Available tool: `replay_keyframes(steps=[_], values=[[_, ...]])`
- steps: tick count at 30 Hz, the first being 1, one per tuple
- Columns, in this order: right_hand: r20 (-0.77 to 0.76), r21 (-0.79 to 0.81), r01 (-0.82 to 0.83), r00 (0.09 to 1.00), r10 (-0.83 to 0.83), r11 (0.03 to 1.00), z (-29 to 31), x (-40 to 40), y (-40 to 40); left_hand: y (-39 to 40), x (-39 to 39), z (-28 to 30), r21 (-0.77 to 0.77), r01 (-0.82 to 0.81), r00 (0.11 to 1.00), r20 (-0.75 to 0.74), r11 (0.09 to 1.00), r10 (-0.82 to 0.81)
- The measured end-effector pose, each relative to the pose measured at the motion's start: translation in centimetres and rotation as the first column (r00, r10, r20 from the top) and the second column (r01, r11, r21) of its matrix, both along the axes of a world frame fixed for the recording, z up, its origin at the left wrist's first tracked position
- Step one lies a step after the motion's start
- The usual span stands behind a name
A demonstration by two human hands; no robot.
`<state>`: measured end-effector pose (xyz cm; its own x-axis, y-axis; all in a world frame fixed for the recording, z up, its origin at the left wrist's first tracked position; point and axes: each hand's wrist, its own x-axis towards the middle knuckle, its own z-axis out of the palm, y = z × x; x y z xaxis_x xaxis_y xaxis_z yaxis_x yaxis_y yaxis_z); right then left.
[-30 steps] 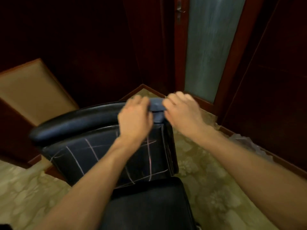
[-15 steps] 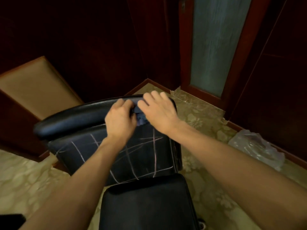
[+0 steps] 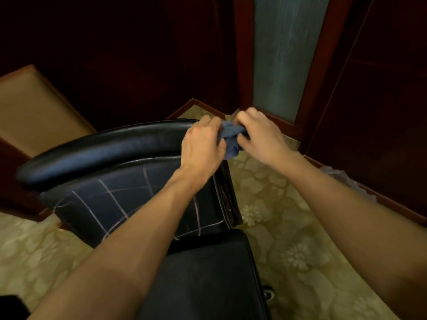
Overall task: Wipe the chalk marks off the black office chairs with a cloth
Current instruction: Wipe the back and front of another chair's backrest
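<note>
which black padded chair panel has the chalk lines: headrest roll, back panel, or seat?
The black leather back panel, crossed by pale chalk lines. The rounded black headrest roll above it and the black seat cushion below show none.

No text, label, brand, number or sign can be read anywhere in the view; the pale lines on the backrest (image 3: 138,199) of the black office chair are crossing chalk strokes, forming no letters or figures.
</note>
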<state>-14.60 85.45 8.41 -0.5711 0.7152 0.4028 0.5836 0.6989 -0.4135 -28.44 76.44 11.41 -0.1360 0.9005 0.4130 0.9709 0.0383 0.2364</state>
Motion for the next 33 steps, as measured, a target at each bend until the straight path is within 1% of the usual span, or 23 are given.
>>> replay_keyframes(steps=[3,6,8,11,13,16,17,18,22,25,30,33], values=[[-0.269,-0.271,-0.129,0.962,0.053,0.954,0.8,-2.6,0.2,-0.8,-1.2,0.5,0.050,-0.083,0.995,0.060,0.995,0.080],[-0.400,-0.476,-0.224,0.916,0.018,0.851,0.6,-4.6,-1.0,-1.5,-2.1,0.8,0.048,-0.158,0.984,0.088,0.986,0.154],[-0.454,-0.559,-0.268,0.891,-0.020,0.785,0.2,-5.2,-1.6,-1.7,-2.4,0.9,0.033,-0.196,0.977,0.093,0.980,0.192],[-0.480,-0.563,-0.285,0.877,-0.027,0.776,0.7,-5.9,-1.6,-1.7,-3.6,1.3,0.026,-0.222,0.974,0.055,0.975,0.220],[-0.468,-0.529,-0.299,0.883,0.020,0.794,1.9,-6.9,-0.7,-1.5,-5.0,1.9,0.045,-0.250,0.968,0.031,0.967,0.248],[-0.289,-0.483,-0.256,0.949,0.124,0.837,3.6,-8.6,-0.2,-1.5,-6.9,2.4,0.019,-0.250,0.968,0.031,0.968,0.250],[-0.272,-0.483,-0.253,0.953,0.131,0.838,3.6,-9.0,-0.4,-1.7,-7.1,2.3,0.007,-0.252,0.968,0.022,0.968,0.252],[-0.286,-0.491,-0.257,0.950,0.124,0.832,3.4,-9.3,-0.8,-1.9,-7.2,2.2,0.001,-0.257,0.966,0.022,0.966,0.257],[-0.371,-0.572,-0.251,0.928,0.027,0.781,2.6,-10.2,-1.7,-2.8,-7.2,2.0,0.004,-0.279,0.957,0.087,0.960,0.278],[-0.410,-0.606,-0.234,0.911,-0.046,0.760,2.8,-10.9,-2.5,-3.3,-7.3,2.3,-0.013,-0.288,0.951,0.114,0.958,0.287],[-0.372,-0.604,-0.127,0.918,-0.137,0.787,2.9,-9.6,-3.8,-4.2,-6.1,2.7,-0.066,-0.222,0.967,0.110,0.973,0.228],[-0.345,-0.608,-0.051,0.916,-0.206,0.792,2.8,-8.4,-4.0,-4.3,-5.1,3.0,-0.125,-0.160,0.984,0.052,0.979,0.168]])
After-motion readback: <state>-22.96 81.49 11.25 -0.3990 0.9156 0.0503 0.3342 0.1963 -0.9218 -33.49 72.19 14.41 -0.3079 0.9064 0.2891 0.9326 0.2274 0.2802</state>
